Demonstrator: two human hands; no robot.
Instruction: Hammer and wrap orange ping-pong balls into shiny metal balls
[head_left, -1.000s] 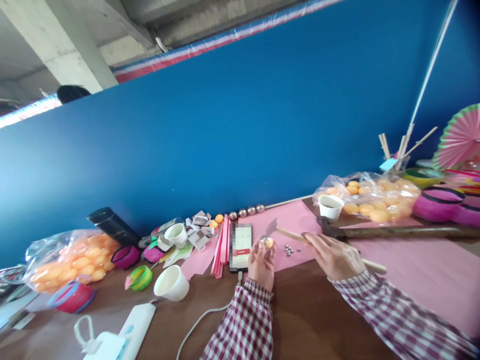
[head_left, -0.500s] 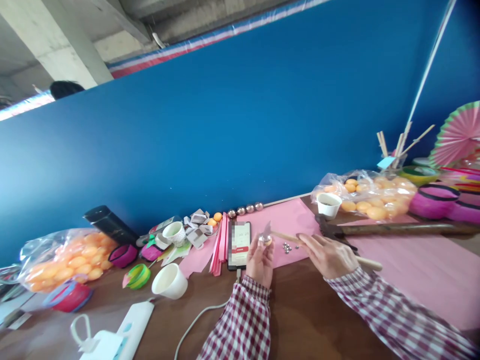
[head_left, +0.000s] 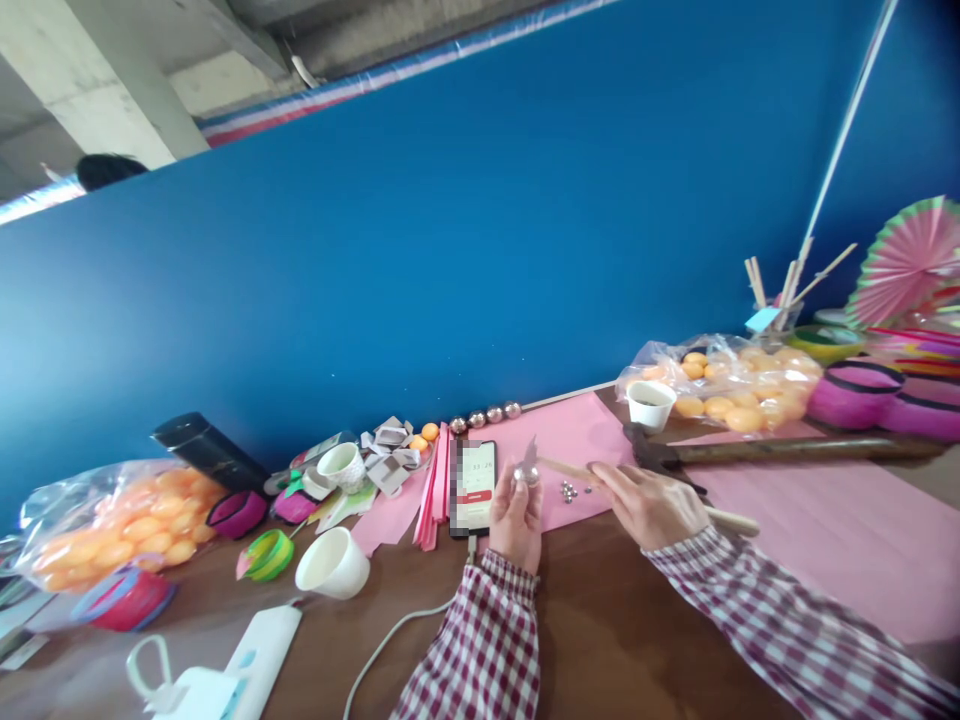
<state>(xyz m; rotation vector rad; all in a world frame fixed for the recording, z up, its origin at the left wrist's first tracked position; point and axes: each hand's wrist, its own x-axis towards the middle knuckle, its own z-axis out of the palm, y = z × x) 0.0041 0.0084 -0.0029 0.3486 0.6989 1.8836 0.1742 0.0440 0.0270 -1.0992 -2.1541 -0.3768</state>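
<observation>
Landmark: the phone (head_left: 475, 485), lying on the desk (head_left: 622, 610). The left hand (head_left: 517, 525) is at the right side of the phone, its fingers drawn narrow around a silver ball (head_left: 526, 474). The right hand (head_left: 652, 505) is farther right of the phone and grips a wooden-handled tool (head_left: 566, 468); the rear end of the handle projects past the wrist. The tool's head overlaps the ball in this view; whether they touch cannot be determined.

Edges and room: the blue panel (head_left: 465, 260) bounds the desk beyond the phone, with a row of metal balls (head_left: 485, 415) along its foot. Folded pink strips (head_left: 433, 490) run close along the phone's left edge. Pink paper (head_left: 577, 430) extends to the right of the phone and carries small metal beads (head_left: 568, 491) between the two hands. A large hammer (head_left: 787, 449) limits movement farther right. On the near side of the phone, brown desk surface shows between the checked sleeves, and a cable (head_left: 397, 635) leaves the phone's near end.

Writing: the phone screen shows digits resembling "33:26" above a red bar; smaller lines are illegible, and its left portion is pixelated.
</observation>
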